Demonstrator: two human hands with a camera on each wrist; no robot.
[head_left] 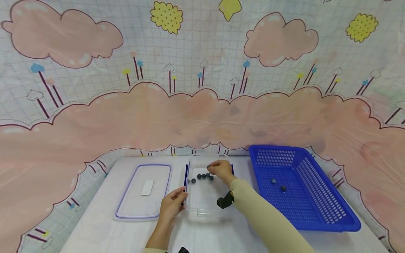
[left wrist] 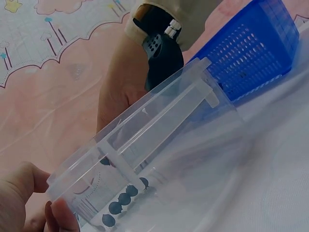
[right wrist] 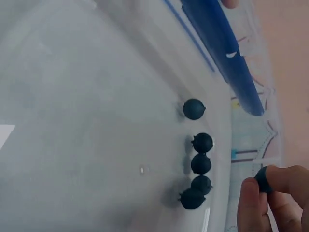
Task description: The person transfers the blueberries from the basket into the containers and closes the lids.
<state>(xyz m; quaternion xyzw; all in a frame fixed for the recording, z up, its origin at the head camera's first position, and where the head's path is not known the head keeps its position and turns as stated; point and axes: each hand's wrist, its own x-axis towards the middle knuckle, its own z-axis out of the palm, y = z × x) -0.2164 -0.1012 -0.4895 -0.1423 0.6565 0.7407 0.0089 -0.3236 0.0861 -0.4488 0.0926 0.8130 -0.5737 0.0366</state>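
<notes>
My right hand point(head_left: 223, 170) pinches a blueberry point(right wrist: 263, 180) between thumb and fingertip, over the far part of a clear plastic box point(head_left: 205, 212). On the floor of the box several dark blueberries point(right wrist: 201, 164) lie close together in a row, and a single one point(right wrist: 193, 109) sits a little apart. My left hand point(head_left: 172, 203) grips the box's left side near its blue latch point(head_left: 186, 172). In the left wrist view, the left thumb point(left wrist: 30, 178) lies at the box's edge with curled fingers beside it.
Right of the box stands a blue slotted basket point(head_left: 335, 211) with two blueberries point(head_left: 283, 188) inside. To the left lies a clear lid point(head_left: 131, 200) with a blue seal and a white rectangular piece point(head_left: 147, 187). A patterned cloth hangs behind the white table.
</notes>
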